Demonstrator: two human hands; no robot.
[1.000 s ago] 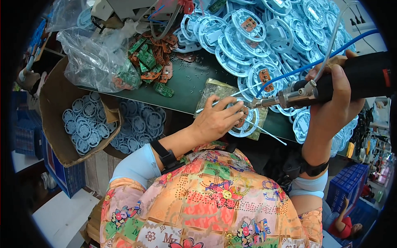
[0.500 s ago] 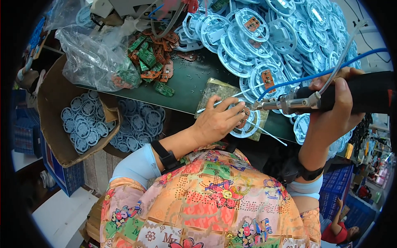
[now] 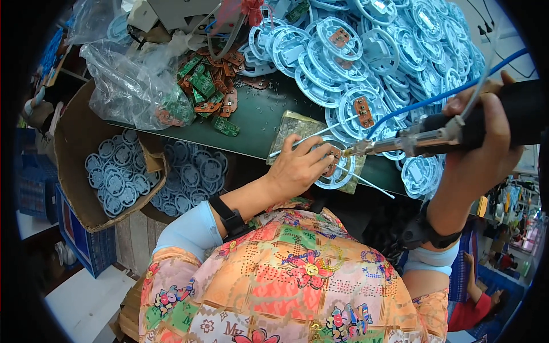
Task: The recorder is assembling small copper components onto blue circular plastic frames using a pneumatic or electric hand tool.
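Observation:
My left hand [image 3: 296, 167] steadies a light blue round plastic part [image 3: 345, 182], its fingers bent over the left side. An orange circuit board [image 3: 331, 163] sits inside the part, half covered by my fingers. The part rests on a yellowish, clear-wrapped block [image 3: 290, 127] at the table edge. My right hand [image 3: 485, 134] is wrapped around a black power screwdriver [image 3: 426, 137] with a silver nose, tilted with its tip at the board's right edge; contact with a screw cannot be made out. A thin white rod [image 3: 369, 182] sticks out on the near right side.
Many similar blue parts [image 3: 394, 57] are heaped at the back right. Green and orange boards [image 3: 209, 86] lie at the back left by a clear plastic bag [image 3: 128, 80], with loose screws nearby. A cardboard box [image 3: 71, 148] holds smaller blue pieces. A blue hose [image 3: 452, 98] crosses above the heap.
My right hand and the screwdriver have shifted right, and the tip now sits a little lower and closer to the board. My left hand keeps nearly the same place on the part.

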